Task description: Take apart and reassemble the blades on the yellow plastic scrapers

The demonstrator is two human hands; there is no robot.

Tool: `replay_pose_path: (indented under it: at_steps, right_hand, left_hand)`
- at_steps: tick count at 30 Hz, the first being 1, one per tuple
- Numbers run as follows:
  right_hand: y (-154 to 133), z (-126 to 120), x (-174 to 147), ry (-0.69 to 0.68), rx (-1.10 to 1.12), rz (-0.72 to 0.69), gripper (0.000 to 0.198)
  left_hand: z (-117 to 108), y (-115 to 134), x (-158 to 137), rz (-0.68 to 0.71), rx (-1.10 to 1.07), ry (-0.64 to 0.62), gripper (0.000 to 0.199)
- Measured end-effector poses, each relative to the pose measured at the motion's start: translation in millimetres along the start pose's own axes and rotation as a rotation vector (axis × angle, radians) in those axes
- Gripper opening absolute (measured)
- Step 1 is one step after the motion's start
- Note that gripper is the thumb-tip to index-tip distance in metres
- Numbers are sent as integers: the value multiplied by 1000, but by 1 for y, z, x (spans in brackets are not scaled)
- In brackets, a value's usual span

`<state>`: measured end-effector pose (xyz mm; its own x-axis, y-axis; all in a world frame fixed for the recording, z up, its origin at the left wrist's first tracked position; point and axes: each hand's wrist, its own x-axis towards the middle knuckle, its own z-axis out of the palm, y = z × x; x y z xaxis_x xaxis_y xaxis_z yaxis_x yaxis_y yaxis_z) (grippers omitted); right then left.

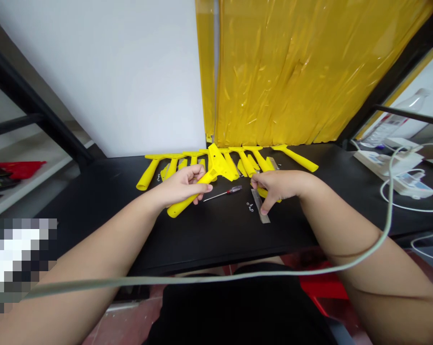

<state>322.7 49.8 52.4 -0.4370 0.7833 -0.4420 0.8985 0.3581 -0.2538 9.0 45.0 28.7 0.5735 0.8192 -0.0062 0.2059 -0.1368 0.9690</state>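
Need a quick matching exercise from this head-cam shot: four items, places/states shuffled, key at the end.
Column 1
1. Screwdriver
2. Metal blade
3. Small screws
4. Raised yellow handle

Column 2
A. Under the thumb of the right hand
B. Gripped in the left hand
C. Lying with its tip toward the picture's left
D. Loose on the black tabletop, just left of the blade in the picture

Pairs: 1-C, 2-A, 3-D, 4-B
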Motion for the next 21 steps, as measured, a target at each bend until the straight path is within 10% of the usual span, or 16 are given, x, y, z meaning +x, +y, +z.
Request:
replay_pose_path:
  at_steps: [21]
  right_hand:
    - [3, -3, -8, 92, 122, 12, 68]
  left_hand:
    - [0, 0, 0, -3, 3, -7, 45]
